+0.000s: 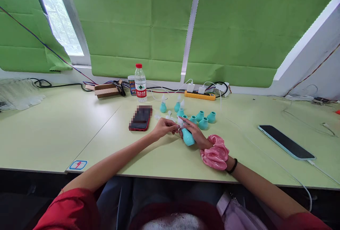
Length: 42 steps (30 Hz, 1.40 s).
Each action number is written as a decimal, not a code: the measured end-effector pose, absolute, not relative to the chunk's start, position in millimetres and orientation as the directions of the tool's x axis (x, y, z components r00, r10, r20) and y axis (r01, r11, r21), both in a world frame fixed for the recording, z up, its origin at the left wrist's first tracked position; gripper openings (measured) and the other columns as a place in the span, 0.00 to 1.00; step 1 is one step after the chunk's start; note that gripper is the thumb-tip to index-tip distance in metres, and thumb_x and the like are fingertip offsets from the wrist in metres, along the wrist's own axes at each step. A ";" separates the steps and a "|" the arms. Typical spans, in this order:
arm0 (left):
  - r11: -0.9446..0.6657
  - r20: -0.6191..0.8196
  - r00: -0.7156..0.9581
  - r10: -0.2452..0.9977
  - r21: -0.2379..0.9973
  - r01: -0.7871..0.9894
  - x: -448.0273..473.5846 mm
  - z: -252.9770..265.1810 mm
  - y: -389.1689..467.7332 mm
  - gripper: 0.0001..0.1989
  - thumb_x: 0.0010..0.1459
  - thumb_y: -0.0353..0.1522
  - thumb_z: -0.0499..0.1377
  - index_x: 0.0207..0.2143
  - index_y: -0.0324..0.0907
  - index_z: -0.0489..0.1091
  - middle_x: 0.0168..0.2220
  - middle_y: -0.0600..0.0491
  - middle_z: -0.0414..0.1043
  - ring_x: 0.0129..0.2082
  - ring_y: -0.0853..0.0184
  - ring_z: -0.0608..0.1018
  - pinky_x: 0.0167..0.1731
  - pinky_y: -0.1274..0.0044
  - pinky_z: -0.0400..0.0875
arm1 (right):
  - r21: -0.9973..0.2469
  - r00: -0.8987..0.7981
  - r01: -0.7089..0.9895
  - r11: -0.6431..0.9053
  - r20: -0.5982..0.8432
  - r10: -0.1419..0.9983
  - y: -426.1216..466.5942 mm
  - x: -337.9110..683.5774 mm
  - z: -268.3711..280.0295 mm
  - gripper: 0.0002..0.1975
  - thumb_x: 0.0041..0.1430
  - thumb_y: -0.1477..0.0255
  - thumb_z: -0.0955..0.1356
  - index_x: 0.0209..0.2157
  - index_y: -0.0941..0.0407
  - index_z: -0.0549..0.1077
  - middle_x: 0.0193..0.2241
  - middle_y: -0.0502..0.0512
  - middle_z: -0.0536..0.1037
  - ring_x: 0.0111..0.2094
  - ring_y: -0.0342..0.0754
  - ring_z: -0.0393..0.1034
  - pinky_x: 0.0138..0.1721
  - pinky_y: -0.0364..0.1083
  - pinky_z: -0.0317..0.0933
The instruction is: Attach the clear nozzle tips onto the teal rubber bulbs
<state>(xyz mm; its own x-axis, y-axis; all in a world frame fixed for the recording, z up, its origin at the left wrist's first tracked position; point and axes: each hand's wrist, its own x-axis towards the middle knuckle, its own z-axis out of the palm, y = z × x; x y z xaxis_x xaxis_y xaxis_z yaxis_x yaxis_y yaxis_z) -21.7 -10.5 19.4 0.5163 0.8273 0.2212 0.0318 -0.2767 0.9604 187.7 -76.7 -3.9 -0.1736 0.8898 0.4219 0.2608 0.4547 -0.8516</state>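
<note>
My right hand (195,131) is closed around a teal squeeze bulb (188,138), which looks like part of a nasal aspirator. The bulb's round end points toward me and its neck away. At that neck sits a whitish clear nozzle (180,121), with the fingers of my left hand (166,128) pinched at its side. Fingers partly hide where the two parts meet. Just beyond my hands stand several bare teal bulbs (203,124), their openings up. Farther back, a teal bulb with a clear nozzle on it (163,107) stands upright. Small clear pieces (169,114) lie near my left hand.
Left of the bulbs lies a phone with a red case (140,118). A water bottle (140,85), a cup (132,85) and an open cardboard box (107,90) stand behind. An orange power strip (199,96) runs along the wall. Another phone (287,142) charges at right.
</note>
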 end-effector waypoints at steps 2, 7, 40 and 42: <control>-0.336 0.246 0.514 0.822 0.938 0.087 -20.9 19.0 -11.6 0.15 0.45 0.39 0.57 0.23 0.33 0.71 0.19 0.50 0.70 0.19 0.74 0.68 0.19 0.82 0.63 | -0.863 -0.171 0.260 0.433 0.400 0.901 -79.9 184.5 1.6 0.21 0.55 0.58 0.55 0.32 0.55 0.71 0.18 0.52 0.69 0.22 0.43 0.63 0.24 0.44 0.55; -0.581 0.460 0.394 0.796 0.764 0.281 -15.3 16.9 -17.7 0.12 0.48 0.36 0.55 0.25 0.36 0.73 0.22 0.50 0.72 0.22 0.73 0.69 0.24 0.82 0.64 | -0.870 -0.170 0.260 0.418 0.385 0.907 -66.4 156.8 10.8 0.18 0.55 0.60 0.56 0.41 0.54 0.68 0.22 0.52 0.70 0.24 0.44 0.64 0.26 0.44 0.56; -0.267 0.232 0.380 0.895 0.963 0.041 -13.8 13.1 -15.1 0.14 0.42 0.38 0.59 0.26 0.34 0.72 0.21 0.50 0.71 0.21 0.73 0.69 0.20 0.82 0.63 | -0.831 -0.208 0.234 0.505 0.464 0.861 -43.3 134.5 4.0 0.21 0.57 0.65 0.56 0.52 0.57 0.53 0.20 0.48 0.65 0.24 0.43 0.61 0.30 0.44 0.56; -0.306 0.262 0.375 0.889 0.950 0.063 -13.8 12.1 -14.6 0.13 0.43 0.37 0.59 0.26 0.34 0.72 0.21 0.50 0.70 0.21 0.73 0.69 0.20 0.82 0.63 | -0.834 -0.214 0.226 0.504 0.462 0.861 -42.5 134.8 3.6 0.21 0.57 0.65 0.56 0.52 0.57 0.54 0.20 0.48 0.66 0.24 0.43 0.61 0.30 0.44 0.56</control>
<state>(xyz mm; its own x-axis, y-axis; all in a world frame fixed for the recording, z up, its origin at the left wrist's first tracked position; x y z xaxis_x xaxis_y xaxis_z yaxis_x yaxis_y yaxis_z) -13.8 -14.6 12.1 0.3748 0.8893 0.2620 0.0625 -0.3062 0.9499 134.8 -42.5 3.6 -0.2145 0.8606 0.4620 0.2261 0.5039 -0.8337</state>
